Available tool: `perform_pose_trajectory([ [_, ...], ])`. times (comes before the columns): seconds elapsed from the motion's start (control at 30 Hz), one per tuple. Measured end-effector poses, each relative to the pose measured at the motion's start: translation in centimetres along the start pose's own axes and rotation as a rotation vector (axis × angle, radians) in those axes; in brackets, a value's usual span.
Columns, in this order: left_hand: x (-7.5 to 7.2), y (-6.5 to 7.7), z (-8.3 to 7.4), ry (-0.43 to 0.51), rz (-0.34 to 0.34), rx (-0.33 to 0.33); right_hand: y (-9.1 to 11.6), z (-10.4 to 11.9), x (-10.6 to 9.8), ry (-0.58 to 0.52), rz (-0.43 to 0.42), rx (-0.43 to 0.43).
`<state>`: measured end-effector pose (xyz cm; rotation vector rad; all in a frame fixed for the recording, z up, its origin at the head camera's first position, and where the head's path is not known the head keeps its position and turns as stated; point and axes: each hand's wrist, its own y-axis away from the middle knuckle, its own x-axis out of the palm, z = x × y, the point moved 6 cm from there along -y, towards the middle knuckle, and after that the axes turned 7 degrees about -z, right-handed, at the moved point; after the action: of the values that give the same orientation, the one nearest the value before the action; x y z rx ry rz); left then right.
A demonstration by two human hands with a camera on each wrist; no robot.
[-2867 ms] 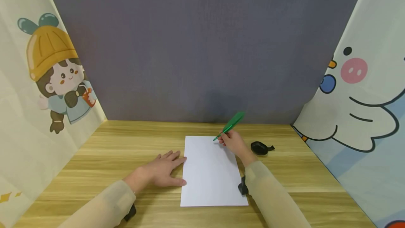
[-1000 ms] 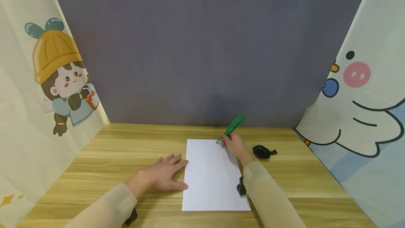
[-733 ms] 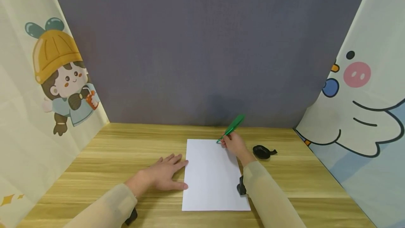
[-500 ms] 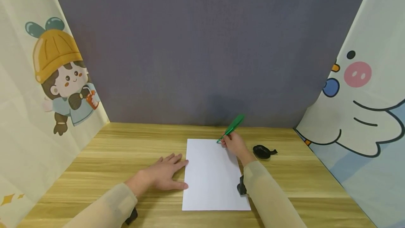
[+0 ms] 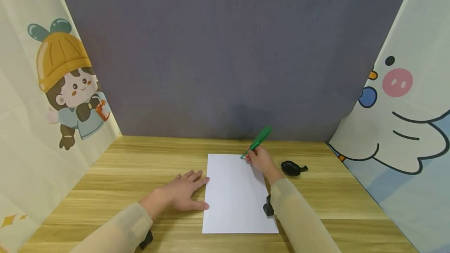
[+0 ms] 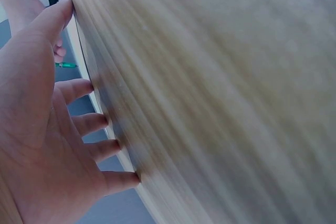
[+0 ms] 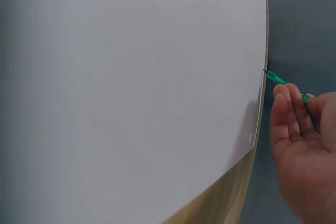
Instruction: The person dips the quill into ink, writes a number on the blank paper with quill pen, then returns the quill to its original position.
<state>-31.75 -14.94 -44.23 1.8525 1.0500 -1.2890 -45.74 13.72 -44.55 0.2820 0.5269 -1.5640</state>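
Right hand, right of centre: fingers pinching green feather-topped pen, angled to top of white paper sheet, lower centre | Left hand, left of centre: fingers spread, thumb and forefinger at sheet's left edge | Risk: sheet skewing, should left-hand pressure prove slight.

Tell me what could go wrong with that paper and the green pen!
The paper might slip, since the left hand seems to touch only its left edge. The green pen in the right hand points close to the paper's far edge, so a stroke could run off onto the table. The black gadget beside the right sleeve overlaps the paper's right edge in the head view, so it might bump the sheet.
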Motion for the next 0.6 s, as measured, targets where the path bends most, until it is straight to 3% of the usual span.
perform_pose_trajectory([
  [0.6,-0.03,0.0,-0.01,-0.012,-0.004,-0.011,0.0,0.14,0.23,-0.01,0.007,-0.009],
])
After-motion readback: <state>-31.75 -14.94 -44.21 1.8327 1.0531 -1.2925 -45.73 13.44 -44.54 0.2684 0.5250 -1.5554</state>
